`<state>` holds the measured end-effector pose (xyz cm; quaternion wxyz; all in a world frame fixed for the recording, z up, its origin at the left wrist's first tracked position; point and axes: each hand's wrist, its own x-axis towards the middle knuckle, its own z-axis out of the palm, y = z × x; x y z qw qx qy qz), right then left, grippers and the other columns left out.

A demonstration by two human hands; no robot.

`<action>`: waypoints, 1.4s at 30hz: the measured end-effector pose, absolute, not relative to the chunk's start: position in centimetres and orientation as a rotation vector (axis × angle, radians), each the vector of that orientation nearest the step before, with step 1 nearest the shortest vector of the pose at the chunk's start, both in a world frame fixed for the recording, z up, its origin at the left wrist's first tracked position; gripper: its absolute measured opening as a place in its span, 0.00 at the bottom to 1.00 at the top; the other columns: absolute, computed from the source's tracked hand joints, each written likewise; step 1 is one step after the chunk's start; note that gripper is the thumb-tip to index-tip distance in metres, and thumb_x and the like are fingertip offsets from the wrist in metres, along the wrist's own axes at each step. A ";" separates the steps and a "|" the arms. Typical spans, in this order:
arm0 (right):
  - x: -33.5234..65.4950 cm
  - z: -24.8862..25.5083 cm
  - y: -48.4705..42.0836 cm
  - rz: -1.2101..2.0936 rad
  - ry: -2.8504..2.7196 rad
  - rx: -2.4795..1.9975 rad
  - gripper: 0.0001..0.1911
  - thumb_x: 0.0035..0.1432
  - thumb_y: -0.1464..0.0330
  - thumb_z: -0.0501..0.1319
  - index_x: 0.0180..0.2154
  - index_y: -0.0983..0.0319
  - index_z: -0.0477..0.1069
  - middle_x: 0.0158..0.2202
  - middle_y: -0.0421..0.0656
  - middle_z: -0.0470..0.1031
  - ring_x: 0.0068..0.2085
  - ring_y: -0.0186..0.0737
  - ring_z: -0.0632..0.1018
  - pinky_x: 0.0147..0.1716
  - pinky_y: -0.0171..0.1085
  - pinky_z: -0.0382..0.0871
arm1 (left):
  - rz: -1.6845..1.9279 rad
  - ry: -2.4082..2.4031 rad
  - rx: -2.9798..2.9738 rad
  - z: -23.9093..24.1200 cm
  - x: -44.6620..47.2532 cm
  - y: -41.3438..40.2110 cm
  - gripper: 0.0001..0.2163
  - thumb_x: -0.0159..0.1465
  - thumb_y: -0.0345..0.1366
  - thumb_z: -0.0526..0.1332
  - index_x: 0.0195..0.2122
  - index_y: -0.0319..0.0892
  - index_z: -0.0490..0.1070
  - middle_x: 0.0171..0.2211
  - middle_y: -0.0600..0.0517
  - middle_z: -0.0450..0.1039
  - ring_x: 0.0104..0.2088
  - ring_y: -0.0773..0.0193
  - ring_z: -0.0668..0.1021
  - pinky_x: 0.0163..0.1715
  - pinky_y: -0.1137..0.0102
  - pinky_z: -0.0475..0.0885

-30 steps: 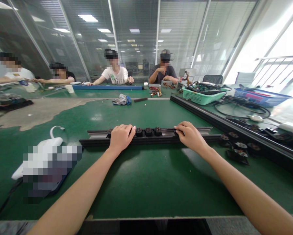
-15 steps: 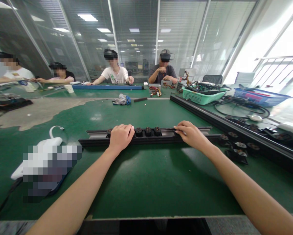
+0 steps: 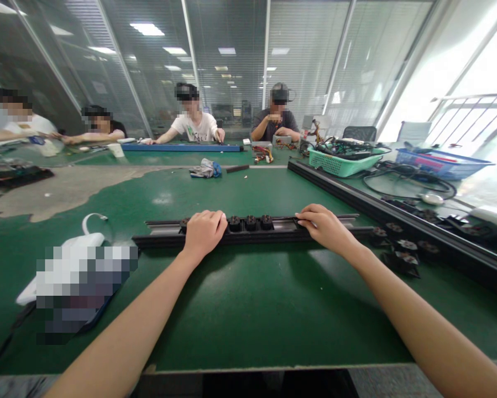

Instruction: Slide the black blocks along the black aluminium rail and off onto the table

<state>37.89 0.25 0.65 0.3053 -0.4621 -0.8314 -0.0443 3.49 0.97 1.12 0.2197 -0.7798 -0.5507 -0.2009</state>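
Note:
A long black channel-shaped rail [image 3: 252, 239] lies crosswise on the green table in front of me. Several round-faced black socket modules [image 3: 250, 223] sit in a row in its slot. My left hand [image 3: 205, 232] is closed over the rail's left half, its fingers curled on the far side and partly hidden. Farther right, my right hand [image 3: 319, 225] pinches a dark piece at the slot, which looks like another socket module and is mostly covered by the fingers. Bare metal lining shows between the row of modules and my right hand.
Loose socket modules [image 3: 406, 255] lie right of the rail. A longer black rail [image 3: 356, 199] runs diagonally behind them. A green basket [image 3: 343, 162] of cables and a blue basket [image 3: 443, 164] stand at back right. A blurred-out white object [image 3: 78, 246] lies left. Several people sit opposite.
Both hands hold nearly the same places on the rail. The view has shifted very slightly. Across the table, a person's hand has moved a little.

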 end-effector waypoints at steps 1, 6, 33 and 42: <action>37.9 0.7 0.2 -0.115 -2.202 -1.228 0.13 0.64 0.71 0.58 0.44 0.60 0.81 0.43 0.49 0.78 0.45 0.48 0.77 0.49 0.46 0.72 | -0.556 -1.524 -2.157 1.1 3.5 1.0 0.19 0.73 0.38 0.45 0.34 0.42 0.74 0.32 0.46 0.78 0.36 0.55 0.78 0.36 0.63 0.63; 37.8 0.9 0.0 -0.137 -2.212 -1.275 0.14 0.64 0.72 0.57 0.44 0.61 0.81 0.43 0.50 0.77 0.46 0.48 0.77 0.50 0.45 0.72 | -0.570 -1.542 -2.173 1.1 3.5 1.0 0.18 0.72 0.38 0.46 0.34 0.42 0.74 0.32 0.45 0.78 0.36 0.55 0.77 0.36 0.63 0.63; 37.1 0.9 -0.6 -0.303 -2.218 -1.450 0.11 0.67 0.65 0.55 0.45 0.61 0.73 0.43 0.51 0.73 0.46 0.50 0.75 0.46 0.45 0.69 | -0.590 -1.542 -2.176 1.0 3.4 1.1 0.18 0.72 0.39 0.46 0.34 0.42 0.74 0.32 0.45 0.78 0.35 0.55 0.77 0.36 0.63 0.63; 37.0 1.1 -0.6 -0.371 -2.106 -1.731 0.14 0.66 0.57 0.55 0.41 0.61 0.68 0.39 0.51 0.73 0.44 0.51 0.74 0.42 0.43 0.67 | -0.589 -1.527 -2.175 1.0 3.4 1.1 0.18 0.72 0.39 0.46 0.34 0.42 0.74 0.32 0.45 0.78 0.35 0.55 0.77 0.35 0.63 0.64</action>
